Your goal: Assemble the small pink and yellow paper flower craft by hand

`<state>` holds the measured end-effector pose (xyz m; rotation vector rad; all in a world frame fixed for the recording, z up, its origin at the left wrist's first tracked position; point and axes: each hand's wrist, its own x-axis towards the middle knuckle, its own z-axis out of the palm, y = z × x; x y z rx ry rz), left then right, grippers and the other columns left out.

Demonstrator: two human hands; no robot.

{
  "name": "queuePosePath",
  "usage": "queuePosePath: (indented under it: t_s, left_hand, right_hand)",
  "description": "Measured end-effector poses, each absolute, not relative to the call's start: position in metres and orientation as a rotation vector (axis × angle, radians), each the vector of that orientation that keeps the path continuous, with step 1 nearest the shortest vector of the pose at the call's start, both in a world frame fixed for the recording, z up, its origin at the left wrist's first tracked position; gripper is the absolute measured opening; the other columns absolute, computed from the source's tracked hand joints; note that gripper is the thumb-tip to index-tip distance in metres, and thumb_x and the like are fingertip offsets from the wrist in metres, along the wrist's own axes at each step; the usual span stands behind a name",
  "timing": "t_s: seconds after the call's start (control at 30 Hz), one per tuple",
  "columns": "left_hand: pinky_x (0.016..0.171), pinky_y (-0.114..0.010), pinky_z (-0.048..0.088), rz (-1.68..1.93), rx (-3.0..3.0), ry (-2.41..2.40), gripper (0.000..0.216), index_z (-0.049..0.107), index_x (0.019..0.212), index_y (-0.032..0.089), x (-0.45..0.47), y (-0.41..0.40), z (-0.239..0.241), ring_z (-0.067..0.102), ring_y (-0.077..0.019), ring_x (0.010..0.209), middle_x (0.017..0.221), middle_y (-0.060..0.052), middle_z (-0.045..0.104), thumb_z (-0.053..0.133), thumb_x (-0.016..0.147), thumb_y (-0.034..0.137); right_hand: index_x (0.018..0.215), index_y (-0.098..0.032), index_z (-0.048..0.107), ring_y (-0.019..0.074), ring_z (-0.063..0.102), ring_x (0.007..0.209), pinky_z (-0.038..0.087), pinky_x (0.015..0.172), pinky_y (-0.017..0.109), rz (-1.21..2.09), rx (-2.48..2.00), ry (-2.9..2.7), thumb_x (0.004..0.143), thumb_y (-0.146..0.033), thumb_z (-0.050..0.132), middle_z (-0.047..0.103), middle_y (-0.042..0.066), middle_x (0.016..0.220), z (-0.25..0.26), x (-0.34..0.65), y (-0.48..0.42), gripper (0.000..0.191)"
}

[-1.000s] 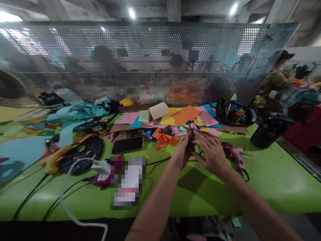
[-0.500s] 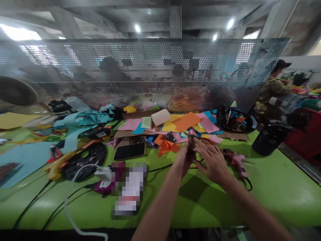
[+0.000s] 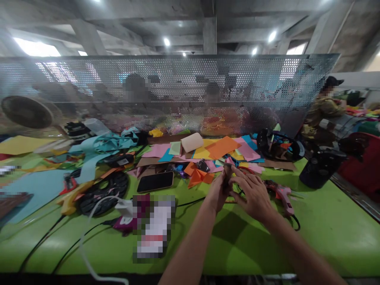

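Over the middle right of the green table, my left hand [image 3: 217, 190] is closed around a small dark brown rolled piece [image 3: 227, 170], perhaps paper. Its upper end sticks up past my fingers; the lower part is hidden. My right hand [image 3: 252, 192] comes in from the right, its thumb and fingertips pressed against the same piece. An orange folded paper shape [image 3: 197, 176] lies just left of my hands. To the right rests a pink glue gun [image 3: 284, 194] with its cord.
Coloured paper sheets [image 3: 224, 147] and a white roll [image 3: 192, 142] lie behind my hands. A phone [image 3: 156, 181], a power strip [image 3: 126, 224], a yellow glue gun [image 3: 69, 202] and a fan [image 3: 28, 112] are leftward. A black cup [image 3: 316, 170] stands right, before a perforated metal screen [image 3: 178, 87].
The view has tipped slightly upward, so the table sits a little lower. Both hands keep nearly the same hold on the brown piece, with small finger shifts.
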<state>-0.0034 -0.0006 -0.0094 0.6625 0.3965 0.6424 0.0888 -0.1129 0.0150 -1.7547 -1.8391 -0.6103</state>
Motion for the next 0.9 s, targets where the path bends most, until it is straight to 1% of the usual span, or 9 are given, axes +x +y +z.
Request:
queuePosePath:
  t_s: [0.13,0.2,0.37,0.53,0.63,0.8,0.9]
  left_hand:
    - [0.044,-0.018,0.028,0.645,0.699,0.379,0.043,0.064,0.089,0.017,-0.004,-0.001,-0.01,0.041,-0.0065,0.052,0.06,0.005,0.049,0.08,0.066,0.05]
    - [0.044,-0.018,0.028,0.642,0.693,0.383,0.042,0.063,0.088,0.017,-0.004,-0.001,-0.009,0.041,-0.0068,0.052,0.06,0.006,0.049,0.08,0.067,0.048]
    - [0.04,-0.016,0.025,0.61,0.599,0.452,0.036,0.056,0.081,0.017,-0.002,0.0,-0.003,0.036,-0.0049,0.044,0.053,0.008,0.042,0.078,0.07,0.044]
    - [0.038,-0.015,0.022,0.61,0.563,0.408,0.036,0.056,0.085,0.016,-0.002,-0.001,0.001,0.034,-0.0044,0.044,0.054,0.009,0.039,0.078,0.071,0.041]
    - [0.038,-0.015,0.021,0.611,0.568,0.354,0.036,0.056,0.087,0.017,-0.002,-0.002,-0.001,0.033,-0.0045,0.044,0.054,0.009,0.037,0.078,0.071,0.041]
    - [0.038,-0.015,0.018,0.597,0.545,0.399,0.031,0.053,0.077,0.017,-0.002,-0.001,0.0,0.028,-0.0041,0.042,0.051,0.009,0.032,0.073,0.078,0.04]
    - [0.038,-0.015,0.017,0.6,0.546,0.371,0.03,0.052,0.077,0.017,-0.002,-0.001,0.001,0.026,-0.004,0.041,0.052,0.009,0.032,0.072,0.079,0.039]
  right_hand:
    - [0.111,-0.023,0.056,0.0269,0.061,0.108,0.045,0.086,0.042,-0.622,-1.768,-1.829,0.09,-0.028,0.059,0.051,0.009,0.147,0.015,0.089,-0.113,0.021]
    - [0.111,-0.023,0.056,0.0271,0.06,0.11,0.044,0.087,0.042,-0.625,-1.768,-1.822,0.09,-0.028,0.059,0.051,0.009,0.146,0.015,0.089,-0.113,0.021]
    - [0.111,-0.025,0.057,0.025,0.059,0.112,0.043,0.087,0.04,-0.618,-1.727,-1.809,0.092,-0.028,0.057,0.05,0.006,0.148,0.016,0.089,-0.114,0.019]
    - [0.11,-0.025,0.058,0.0252,0.06,0.107,0.044,0.086,0.041,-0.609,-1.749,-1.824,0.091,-0.028,0.059,0.051,0.006,0.147,0.014,0.091,-0.113,0.019]
    - [0.113,-0.024,0.058,0.0264,0.06,0.108,0.044,0.086,0.042,-0.612,-1.769,-1.831,0.091,-0.028,0.059,0.051,0.007,0.147,0.013,0.09,-0.112,0.022]
    - [0.114,-0.024,0.058,0.0261,0.06,0.11,0.044,0.086,0.041,-0.615,-1.754,-1.834,0.092,-0.029,0.057,0.051,0.006,0.147,0.015,0.089,-0.114,0.023]
    - [0.113,-0.024,0.058,0.0256,0.06,0.109,0.044,0.086,0.041,-0.595,-1.751,-1.843,0.091,-0.028,0.057,0.051,0.006,0.147,0.015,0.088,-0.113,0.022]
